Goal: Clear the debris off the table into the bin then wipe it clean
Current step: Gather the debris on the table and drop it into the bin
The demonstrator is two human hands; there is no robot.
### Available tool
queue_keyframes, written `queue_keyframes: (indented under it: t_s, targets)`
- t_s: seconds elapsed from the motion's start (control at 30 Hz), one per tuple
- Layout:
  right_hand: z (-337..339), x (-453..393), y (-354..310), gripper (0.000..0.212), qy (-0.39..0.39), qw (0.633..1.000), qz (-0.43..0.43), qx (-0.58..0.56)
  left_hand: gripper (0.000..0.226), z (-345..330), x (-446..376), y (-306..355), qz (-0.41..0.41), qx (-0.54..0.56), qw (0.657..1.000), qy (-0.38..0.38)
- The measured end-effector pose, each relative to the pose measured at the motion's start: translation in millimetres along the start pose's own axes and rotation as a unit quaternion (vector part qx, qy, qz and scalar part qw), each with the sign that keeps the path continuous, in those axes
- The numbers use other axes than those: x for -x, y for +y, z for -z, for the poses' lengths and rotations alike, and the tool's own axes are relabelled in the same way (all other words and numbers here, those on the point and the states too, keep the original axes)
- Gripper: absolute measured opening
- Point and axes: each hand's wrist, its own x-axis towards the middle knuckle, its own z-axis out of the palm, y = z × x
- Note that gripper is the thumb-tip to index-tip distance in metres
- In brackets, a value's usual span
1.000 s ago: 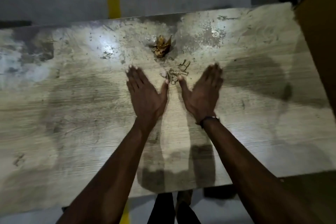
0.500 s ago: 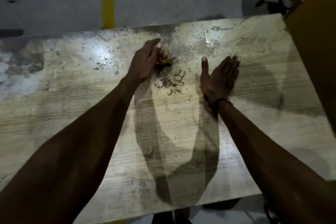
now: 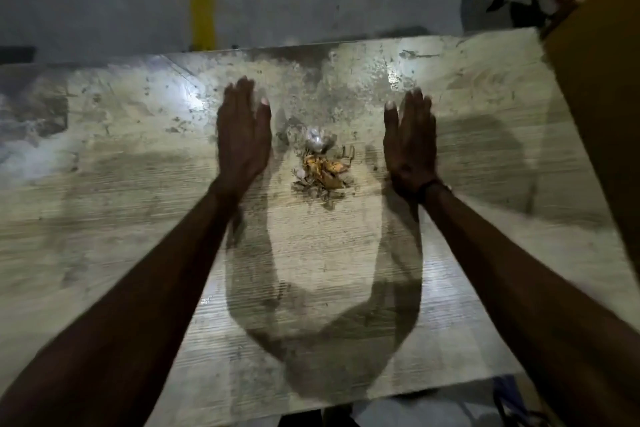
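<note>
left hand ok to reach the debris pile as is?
Probably yes. The left hand lies flat and open on the table just beside the debris pile, and the strip of tabletop between them looks bare.

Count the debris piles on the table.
1. The debris pile lies mid-table between the left hand and right hand, touching neither. Arms could hide small scraps.

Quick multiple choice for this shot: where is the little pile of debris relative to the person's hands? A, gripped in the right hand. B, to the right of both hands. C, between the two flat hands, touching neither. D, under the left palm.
C: the debris pile lies on the table between the flat left hand and right hand, touching neither.
</note>
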Motion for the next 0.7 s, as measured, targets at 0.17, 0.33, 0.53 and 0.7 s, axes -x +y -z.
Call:
queue_keyframes:
  t_s: [0.17, 0.33, 0.53, 0.7]
  targets:
    - [-24, -11, -17, 0.076, -0.068, 0.987, 0.142, 0.017, 0.058, -3, -11, -4, -0.051, -0.019, 0.994, -0.094]
    - [-21, 22, -35, 0.053, -0.132, 0.974, 0.171, -0.068, 0.051, -11, 28, 6, -0.116, 0.044, 0.986, -0.116]
    - [-26, 72, -33, 0.051, -0.116, 0.961, 0.212, -0.138, 0.042, -21, 75, 22, -0.139, 0.073, 0.982, -0.106]
    - [-25, 111, -37, 0.049, -0.099, 0.968, 0.172, -0.152, 0.043, -29, 109, 25, -0.15, 0.062, 0.983, -0.08]
